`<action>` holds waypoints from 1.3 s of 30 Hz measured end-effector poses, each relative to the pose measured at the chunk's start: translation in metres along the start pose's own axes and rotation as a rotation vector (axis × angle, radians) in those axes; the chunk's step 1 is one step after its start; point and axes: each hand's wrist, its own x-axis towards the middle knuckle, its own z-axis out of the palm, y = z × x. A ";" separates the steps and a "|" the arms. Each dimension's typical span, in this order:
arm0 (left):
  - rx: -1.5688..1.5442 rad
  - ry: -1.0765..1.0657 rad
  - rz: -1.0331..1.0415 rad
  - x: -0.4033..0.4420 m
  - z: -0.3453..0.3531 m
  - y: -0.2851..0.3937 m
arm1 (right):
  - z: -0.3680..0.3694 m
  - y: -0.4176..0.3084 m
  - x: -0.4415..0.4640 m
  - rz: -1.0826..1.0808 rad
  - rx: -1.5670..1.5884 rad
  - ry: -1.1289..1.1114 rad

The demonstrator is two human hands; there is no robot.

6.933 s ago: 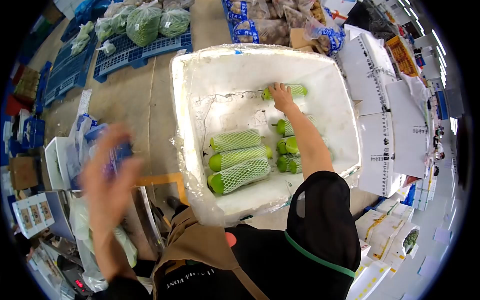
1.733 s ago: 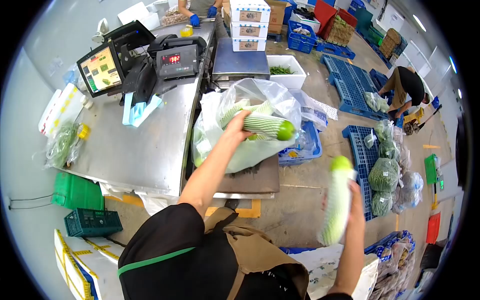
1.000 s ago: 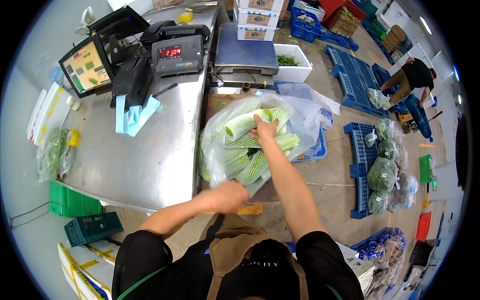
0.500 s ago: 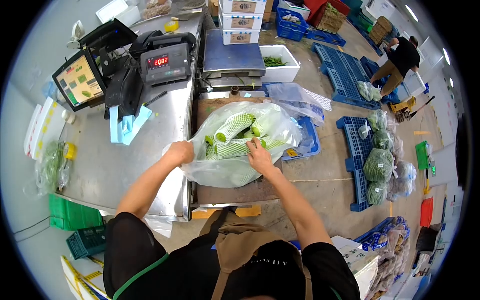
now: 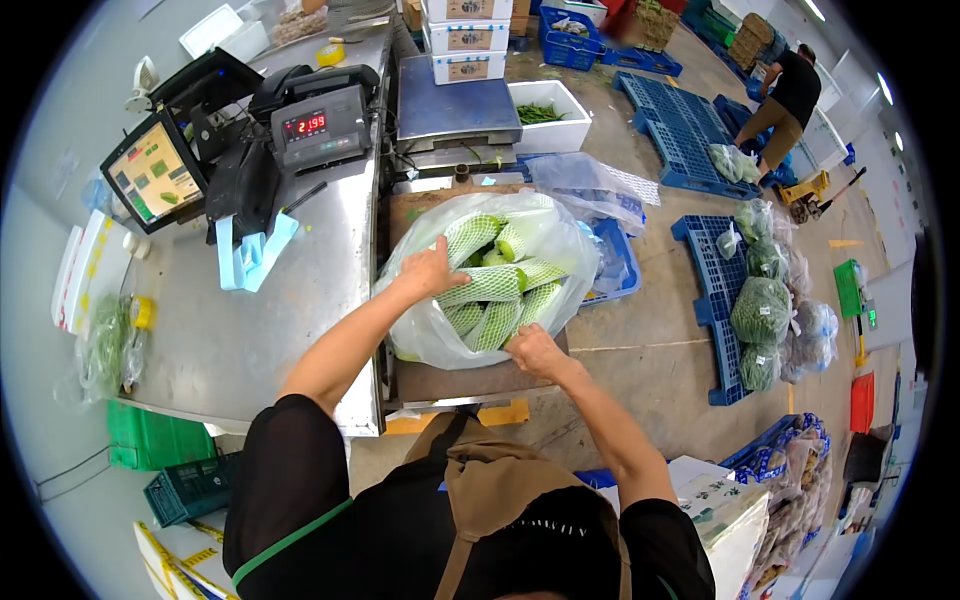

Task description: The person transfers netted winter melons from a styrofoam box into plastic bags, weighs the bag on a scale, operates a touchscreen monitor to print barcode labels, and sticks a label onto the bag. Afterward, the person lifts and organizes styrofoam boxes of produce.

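Observation:
A clear plastic bag [image 5: 410, 325] lies open on a brown board [image 5: 440, 380], filled with several long green gourds [image 5: 488, 285] in white foam net sleeves. At the bag's left side, my left hand [image 5: 428, 270] reaches over the rim and touches a gourd, thumb and fingers apart. Closer to me, my right hand [image 5: 537, 352] is closed on the near right edge of the bag, beside the sleeved gourds. The bag's mouth is wide, and the lower gourds are hidden under the top ones.
Left of the bag is a steel counter [image 5: 300, 330] with a scale display [image 5: 318, 125] and a touchscreen [image 5: 155, 170]. Beyond it sit a blue platform scale [image 5: 455, 105] and a white box of green peppers [image 5: 545, 115]. Bagged vegetables [image 5: 762, 310] lie on a blue pallet [image 5: 708, 320]; a person [image 5: 790, 100] bends farther back.
My left hand has left the bag's outer left rim and moved right onto the gourds. My right hand has dropped from a gourd to the bag's near edge. The display reading has risen.

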 end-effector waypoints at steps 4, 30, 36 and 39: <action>-0.247 0.107 -0.026 0.042 0.033 -0.018 | -0.018 0.001 -0.002 -0.047 -0.095 -0.090; 0.016 0.181 0.071 0.033 -0.037 -0.064 | -0.040 0.001 0.003 0.111 0.123 -0.026; -0.001 -0.023 0.360 -0.006 -0.050 0.022 | -0.030 0.009 -0.008 0.145 0.064 -0.080; 0.063 -0.185 0.418 -0.024 -0.028 0.050 | -0.021 0.008 -0.015 0.199 -0.003 -0.187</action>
